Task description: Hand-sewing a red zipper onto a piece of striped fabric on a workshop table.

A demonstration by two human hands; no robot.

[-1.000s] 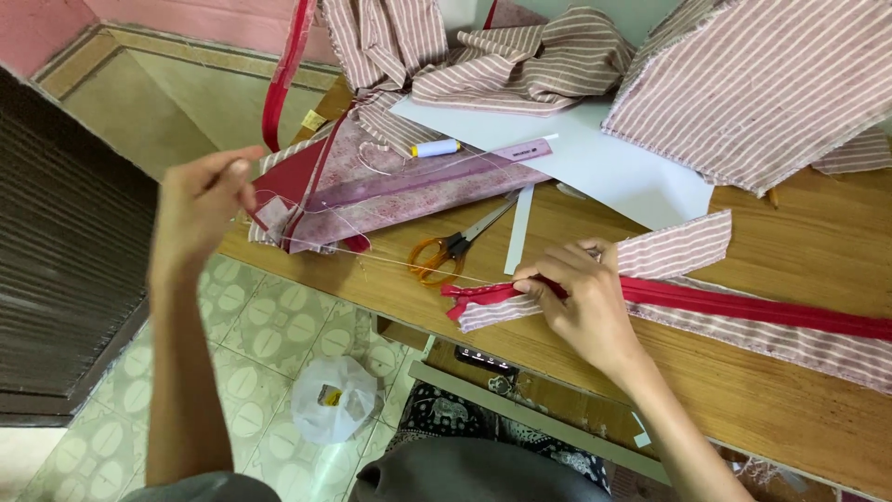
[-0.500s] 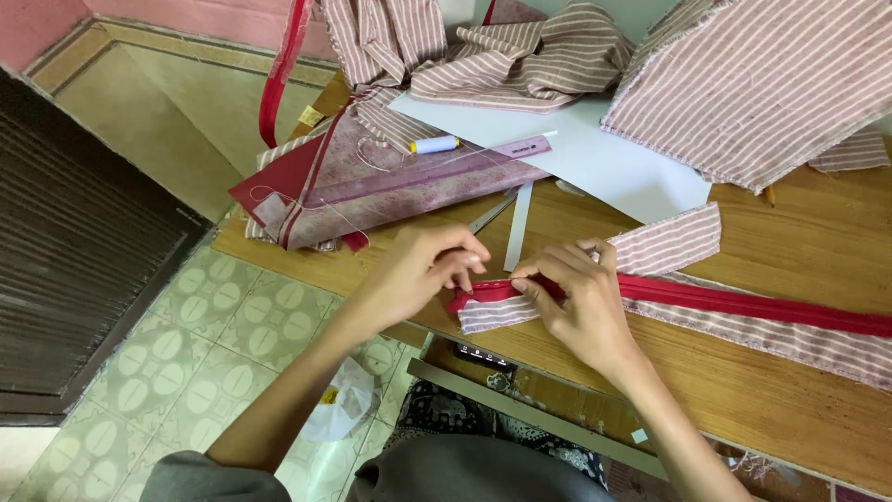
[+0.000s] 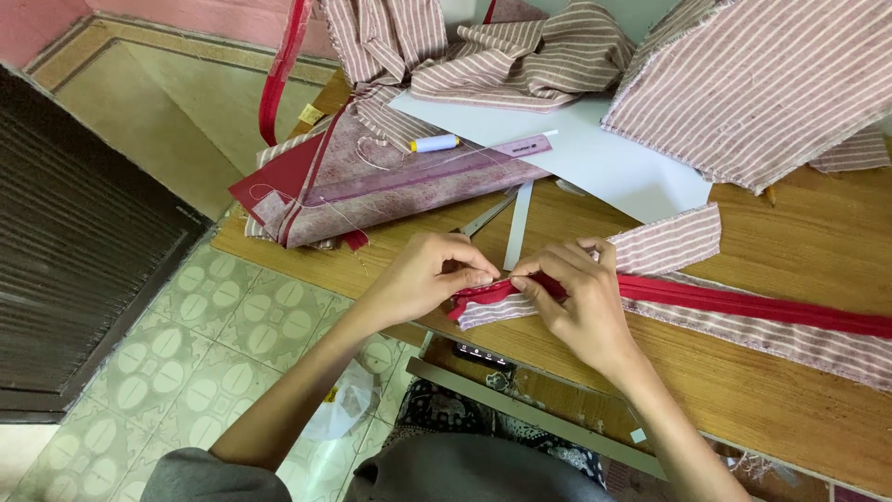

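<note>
- The left hand [image 3: 423, 277] and right hand [image 3: 576, 296] are both pinching the end of the red zipper [image 3: 734, 302] against the striped strip [image 3: 743, 327] at the table [image 3: 790, 409] edge — fingers closed on it.
- The layers could be slipping out of line if either pinch is loosening.
- The strip's loose end is overhanging the edge — it could be dragging the work off.
- The scissors [image 3: 483, 218] are lying just behind the hands; an elbow could be knocking them.

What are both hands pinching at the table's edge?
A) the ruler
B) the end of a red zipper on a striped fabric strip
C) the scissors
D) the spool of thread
B: the left hand and right hand meet on the red zipper lying along the striped fabric strip.
</note>
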